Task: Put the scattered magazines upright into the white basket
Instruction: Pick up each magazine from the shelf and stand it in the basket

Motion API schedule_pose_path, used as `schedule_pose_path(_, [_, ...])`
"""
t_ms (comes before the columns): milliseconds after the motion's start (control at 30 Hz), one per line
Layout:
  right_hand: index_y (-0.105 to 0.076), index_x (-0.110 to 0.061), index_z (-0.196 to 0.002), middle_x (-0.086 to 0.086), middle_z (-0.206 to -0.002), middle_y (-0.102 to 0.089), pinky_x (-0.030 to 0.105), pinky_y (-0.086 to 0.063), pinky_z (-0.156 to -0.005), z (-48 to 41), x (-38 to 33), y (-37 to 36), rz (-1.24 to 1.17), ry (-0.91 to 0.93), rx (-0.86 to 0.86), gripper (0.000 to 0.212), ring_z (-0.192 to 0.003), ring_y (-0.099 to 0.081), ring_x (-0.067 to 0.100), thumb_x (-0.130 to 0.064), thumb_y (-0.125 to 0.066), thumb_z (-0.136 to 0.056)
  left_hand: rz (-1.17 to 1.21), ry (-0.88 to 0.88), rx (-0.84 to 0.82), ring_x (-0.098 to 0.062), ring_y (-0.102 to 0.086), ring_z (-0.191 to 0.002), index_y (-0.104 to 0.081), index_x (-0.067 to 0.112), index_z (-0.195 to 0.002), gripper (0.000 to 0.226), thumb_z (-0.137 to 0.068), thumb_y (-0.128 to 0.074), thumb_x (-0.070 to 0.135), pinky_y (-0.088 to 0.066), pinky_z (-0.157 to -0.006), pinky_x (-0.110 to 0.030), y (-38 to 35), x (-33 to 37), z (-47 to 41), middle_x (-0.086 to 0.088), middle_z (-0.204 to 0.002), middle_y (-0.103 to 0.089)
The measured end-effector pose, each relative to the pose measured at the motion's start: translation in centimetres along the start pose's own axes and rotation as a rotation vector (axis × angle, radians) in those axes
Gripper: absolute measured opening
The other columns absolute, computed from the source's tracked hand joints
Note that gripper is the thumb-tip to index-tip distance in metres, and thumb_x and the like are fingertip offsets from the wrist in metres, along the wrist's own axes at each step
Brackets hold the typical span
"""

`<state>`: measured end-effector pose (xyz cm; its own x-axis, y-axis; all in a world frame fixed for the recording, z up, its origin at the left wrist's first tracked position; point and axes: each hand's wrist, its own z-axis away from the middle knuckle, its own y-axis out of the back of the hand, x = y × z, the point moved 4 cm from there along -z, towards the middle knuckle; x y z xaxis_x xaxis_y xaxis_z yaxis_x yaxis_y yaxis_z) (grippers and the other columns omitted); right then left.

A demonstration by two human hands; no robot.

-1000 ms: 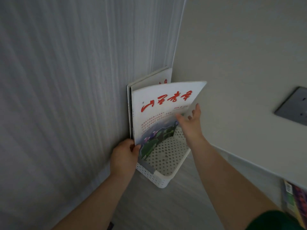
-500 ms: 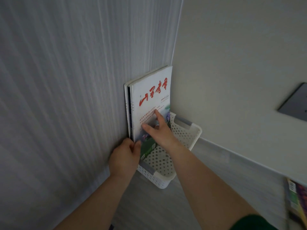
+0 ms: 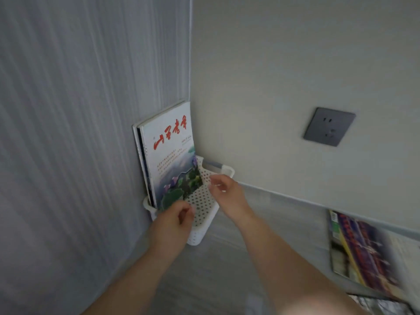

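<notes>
Hands now off magazine; socket rightward.

Three upright magazines, two floor magazines, one basket.

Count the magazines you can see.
3 clearly: the red-titled magazine upright in the white basket, a second magazine behind it, a colourful magazine on the floor at right. More may hide behind the front one or at the bottom-right corner.

1. A corner of a home room is showing: striped grey wallpaper is meeting a plain beige wall.
2. A dark grey wall socket is sitting low above a pale wood-look floor.
</notes>
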<state>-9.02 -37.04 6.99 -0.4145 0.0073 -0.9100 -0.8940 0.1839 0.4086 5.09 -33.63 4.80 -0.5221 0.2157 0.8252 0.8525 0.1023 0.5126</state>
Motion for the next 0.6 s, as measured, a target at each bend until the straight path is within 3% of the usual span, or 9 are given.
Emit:
schedule_pose_path(200, [-0.062,-0.005,-0.106,0.012,-0.110,-0.065,0.009,-0.032,-0.070,7.1,4.6,7.5,0.096,-0.062,0.171,0.023,-0.096,-0.057,0.016,-0.007,-0.055,-0.084,-0.018,-0.086,-0.344,-0.019,-0.049,-0.062,-0.039,0.032,-0.055,0.036,-0.084,-0.053,0.019,-0.033,-0.060,-0.027,-6.7,3.9,5.9,0.007,-0.054,-0.048])
schedule_pose_path(333, [-0.062,-0.004,-0.107,0.012,-0.115,-0.063,0.011,-0.029,-0.071,13.2,10.5,15.4,0.242,-0.191,0.303,0.024,-0.102,-0.055,0.016,-0.005,-0.054,-0.085,-0.087,-0.089,-0.511,-0.018,-0.058,-0.076,-0.059,0.022,-0.076,0.012,-0.084,-0.053,0.016,-0.036,-0.064,-0.023,-10.7,5.3,9.3,-0.007,-0.084,-0.069])
schedule_pose_path(433, [-0.060,-0.008,-0.112,0.010,-0.118,-0.063,0.022,-0.039,-0.081,18.3,15.4,20.9,0.414,-0.339,0.365,0.028,-0.108,-0.057,0.024,-0.011,-0.054,-0.085,-0.091,-0.122,-0.606,-0.014,-0.058,-0.085,-0.052,0.031,-0.070,0.023,-0.086,-0.050,0.014,-0.039,-0.070,-0.015,-13.8,6.5,12.1,-0.003,-0.093,-0.066])
schedule_pose_path(500, [-0.057,-0.012,-0.115,0.007,-0.120,-0.061,0.029,-0.041,-0.089,21.7,18.0,23.8,0.560,-0.434,0.399,0.030,-0.111,-0.053,0.024,-0.019,-0.053,-0.086,-0.167,-0.193,-0.659,-0.019,-0.056,-0.102,-0.059,0.024,-0.088,0.013,-0.088,-0.047,0.019,-0.038,-0.082,-0.019,-16.3,7.1,13.7,-0.006,-0.108,-0.063])
schedule_pose_path(600, [-0.048,-0.016,-0.124,0.003,-0.132,-0.051,0.031,-0.033,-0.103,25.7,21.0,26.4,0.757,-0.485,0.360,0.040,-0.124,-0.042,0.021,-0.033,-0.049,-0.088,-0.348,-0.185,-0.713,-0.020,-0.042,-0.125,-0.040,0.014,-0.129,0.045,-0.088,-0.046,0.030,-0.030,-0.101,-0.022,-19.5,7.2,15.9,-0.007,-0.137,-0.047])
